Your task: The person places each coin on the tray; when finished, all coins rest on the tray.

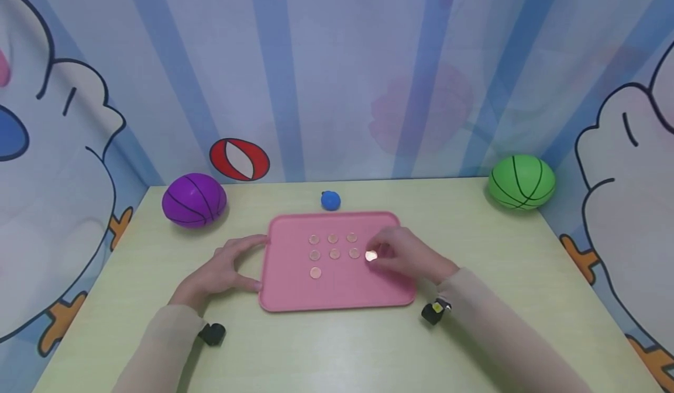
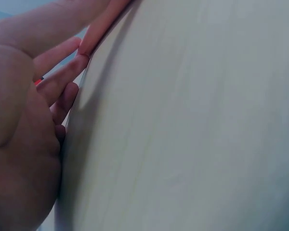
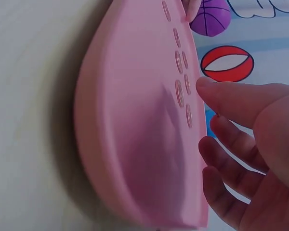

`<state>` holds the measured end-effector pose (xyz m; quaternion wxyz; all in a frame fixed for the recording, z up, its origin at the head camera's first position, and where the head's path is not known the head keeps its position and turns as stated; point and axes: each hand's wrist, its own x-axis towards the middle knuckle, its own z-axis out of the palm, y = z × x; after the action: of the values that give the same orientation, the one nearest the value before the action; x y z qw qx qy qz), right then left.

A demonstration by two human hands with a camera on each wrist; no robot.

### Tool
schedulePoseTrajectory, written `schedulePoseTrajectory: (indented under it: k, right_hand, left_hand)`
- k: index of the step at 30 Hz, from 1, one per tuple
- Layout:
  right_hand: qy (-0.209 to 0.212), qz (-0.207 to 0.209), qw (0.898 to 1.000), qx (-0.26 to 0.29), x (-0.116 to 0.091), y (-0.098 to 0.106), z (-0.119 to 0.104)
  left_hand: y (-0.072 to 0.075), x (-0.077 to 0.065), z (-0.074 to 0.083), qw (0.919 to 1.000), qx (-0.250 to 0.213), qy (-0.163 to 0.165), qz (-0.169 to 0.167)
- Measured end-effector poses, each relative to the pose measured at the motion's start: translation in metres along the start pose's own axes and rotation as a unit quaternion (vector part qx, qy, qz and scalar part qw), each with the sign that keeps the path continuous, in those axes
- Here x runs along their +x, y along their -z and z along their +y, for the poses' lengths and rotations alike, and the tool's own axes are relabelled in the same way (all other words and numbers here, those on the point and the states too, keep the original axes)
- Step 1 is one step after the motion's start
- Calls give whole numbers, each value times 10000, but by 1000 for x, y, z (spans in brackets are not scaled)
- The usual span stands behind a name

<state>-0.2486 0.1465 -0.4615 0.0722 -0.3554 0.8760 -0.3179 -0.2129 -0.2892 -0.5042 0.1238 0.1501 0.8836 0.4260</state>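
Observation:
A pink tray (image 1: 337, 293) lies on the table, with several small shiny coins (image 1: 334, 254) laid flat on it. Two rows of three run across, and a single coin (image 1: 315, 272) lies below them at the left. Over the right part of the tray, my right hand (image 1: 408, 255) pinches another coin (image 1: 371, 255) between thumb and forefinger. In the right wrist view this coin is hidden, while the thumb (image 3: 231, 98) shows close over the tray. My left hand (image 1: 223, 270) touches the tray's left rim with spread fingers and thumb.
Behind the tray sits a small blue ball-shaped thing (image 1: 330, 200). A purple ball (image 1: 195, 200) stands at the back left of the table (image 1: 316, 352), a green ball (image 1: 522, 182) at the back right. A printed curtain (image 1: 342, 89) rises behind.

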Motion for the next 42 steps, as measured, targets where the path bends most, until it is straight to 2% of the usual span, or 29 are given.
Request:
schedulePoseTrajectory:
  k: [7, 18, 24, 42]
  right_hand:
    - [174, -17, 9992, -361, 11, -14, -12]
    - [-93, -186, 9976, -661, 23, -36, -32]
    - [29, -302, 9964, -791, 26, -45, -37]
    - [-249, -338, 9946, -952, 29, -50, -40]
  left_hand:
    - [2, -1, 1, 10000, 6, -51, 32]
    - [1, 0, 1, 10000, -11, -11, 39]
    - [0, 1, 1, 9998, -139, 106, 22]
    - [0, 1, 2, 9999, -151, 47, 40]
